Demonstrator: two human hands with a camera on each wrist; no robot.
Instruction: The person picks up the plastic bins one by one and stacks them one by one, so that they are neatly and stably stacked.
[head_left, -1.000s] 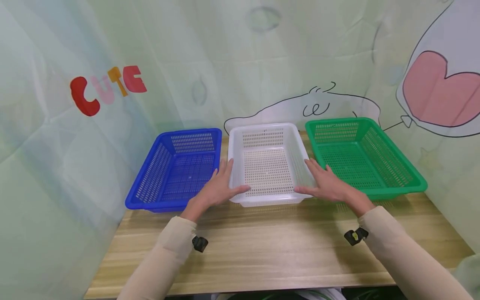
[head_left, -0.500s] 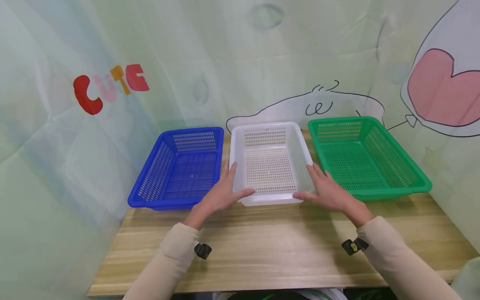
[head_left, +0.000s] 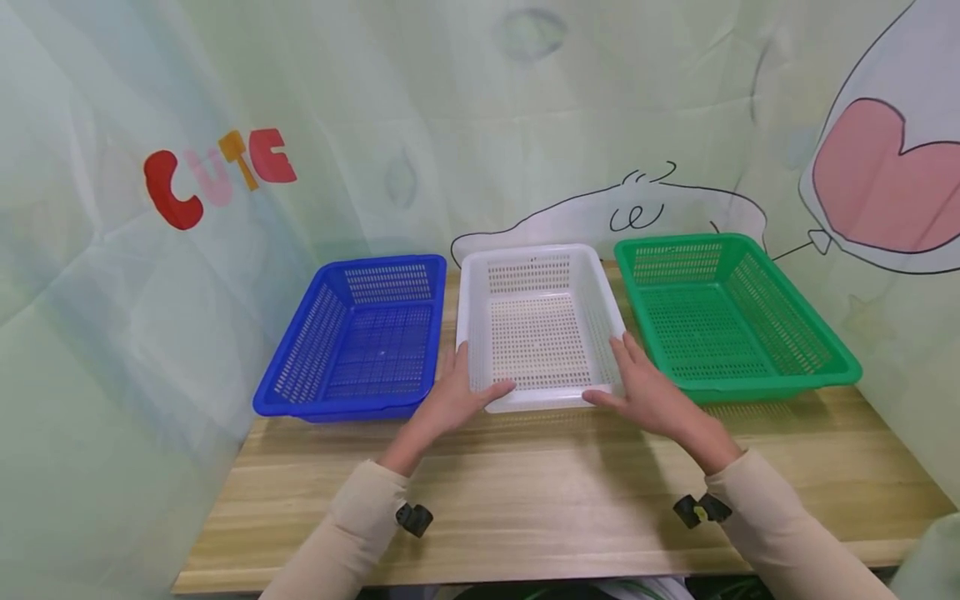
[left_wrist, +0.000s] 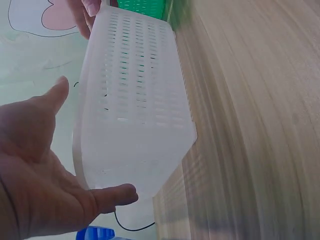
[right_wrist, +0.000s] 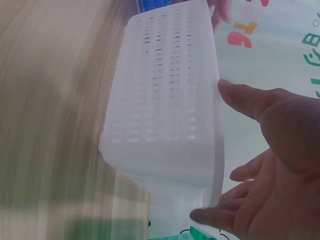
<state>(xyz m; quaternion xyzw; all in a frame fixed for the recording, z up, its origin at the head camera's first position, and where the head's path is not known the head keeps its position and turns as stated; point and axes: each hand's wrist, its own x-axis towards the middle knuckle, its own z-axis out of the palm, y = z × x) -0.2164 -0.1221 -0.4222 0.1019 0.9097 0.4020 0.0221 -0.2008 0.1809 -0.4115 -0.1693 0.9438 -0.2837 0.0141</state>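
Note:
A white plastic basket (head_left: 536, 400) with slotted walls sits on the table between the two hands. At its near left corner is my left hand (head_left: 452, 400), thumb over the rim and fingers straight along the outer side. In the left wrist view, the left fingertips (left_wrist: 122, 194) lie against the basket wall while the thumb stands off the rim. My right hand (head_left: 647, 390) is at the near right corner, its thumb by the front rim. In the right wrist view, the right fingers (right_wrist: 217, 216) extend along the corner. Neither hand curls round the basket.
To the left stands a blue basket (head_left: 300, 408), and to the right a green basket (head_left: 780, 387). All rest on a wood-grain table (head_left: 555, 508). Behind them hangs a printed curtain (head_left: 375, 100). Cables (head_left: 637, 588) show below the table's front edge.
Both hands have slid a little back toward the person along the white basket's sides, with the thumbs closer together. The three baskets look unmoved; the head view has shifted slightly.

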